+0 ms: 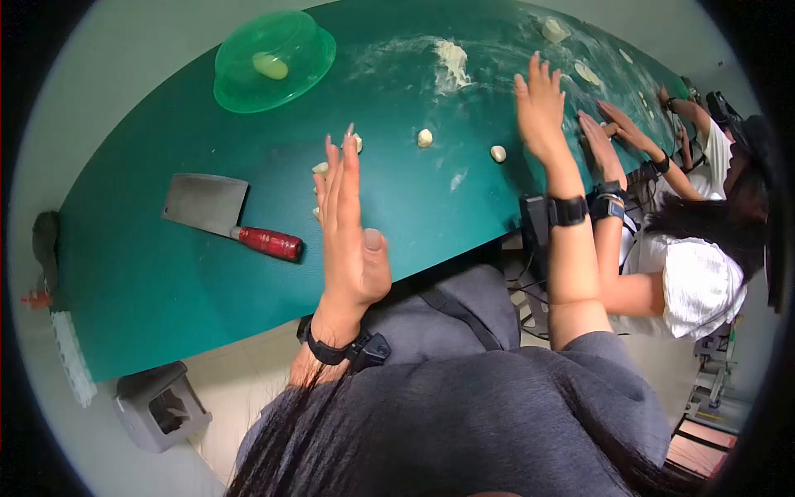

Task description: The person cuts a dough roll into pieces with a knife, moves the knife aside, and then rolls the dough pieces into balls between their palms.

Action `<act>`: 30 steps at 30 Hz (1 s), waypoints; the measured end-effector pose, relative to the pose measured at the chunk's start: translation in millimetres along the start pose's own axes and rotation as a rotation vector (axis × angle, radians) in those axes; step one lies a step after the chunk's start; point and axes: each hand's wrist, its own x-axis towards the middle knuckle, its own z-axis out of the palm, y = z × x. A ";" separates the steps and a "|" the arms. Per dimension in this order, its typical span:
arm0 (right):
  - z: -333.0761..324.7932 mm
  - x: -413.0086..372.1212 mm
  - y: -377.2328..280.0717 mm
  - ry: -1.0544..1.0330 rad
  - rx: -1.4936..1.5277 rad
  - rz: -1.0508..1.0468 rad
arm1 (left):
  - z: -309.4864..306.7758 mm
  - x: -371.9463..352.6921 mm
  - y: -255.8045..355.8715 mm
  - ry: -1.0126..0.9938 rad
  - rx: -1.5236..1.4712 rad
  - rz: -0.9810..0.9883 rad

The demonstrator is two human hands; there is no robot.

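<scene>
My left hand (344,224) is raised over the green table with its fingers stretched out and holds nothing. Small pieces of dough (320,168) lie partly hidden behind its fingers. To its left rests a cleaver (203,201) with a red handle pointing toward it. My right hand (542,112) is also open and empty, fingers extended over the table's right part. Between the two hands sit a dough ball (425,137) and another dough piece (498,153). Both wrists wear black straps.
A translucent green plastic bowl (240,87) covers or holds a dough lump (270,65). White flour (451,65) is scattered at the back. Flat dough rounds (586,73) and a dough chunk (555,31) lie far right. A co-worker's hands (603,149) are close beside my right arm. A grey stool (161,406) stands lower left.
</scene>
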 end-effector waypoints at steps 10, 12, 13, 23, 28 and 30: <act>52.0 -24.0 -4.3 -0.033 -0.185 -0.154 | -6.8 -12.9 -20.9 0.222 -0.173 0.004; 54.1 -23.9 -3.6 -0.058 -0.153 -0.160 | -5.3 -12.3 -24.0 0.188 -0.176 0.037; 54.8 -22.8 -4.6 -0.063 -0.135 -0.164 | -5.6 -11.6 -24.9 0.172 -0.176 0.062; -16.1 3.1 0.0 -0.079 0.285 -0.124 | -5.4 -18.2 -22.3 0.031 -0.185 0.120; -19.9 -61.2 10.1 -0.504 -0.111 -0.194 | -7.6 -17.9 -18.2 -0.005 -0.187 0.115; -14.8 -75.9 15.3 -0.451 -0.105 -0.198 | -5.9 -17.8 -17.9 -0.028 -0.199 0.132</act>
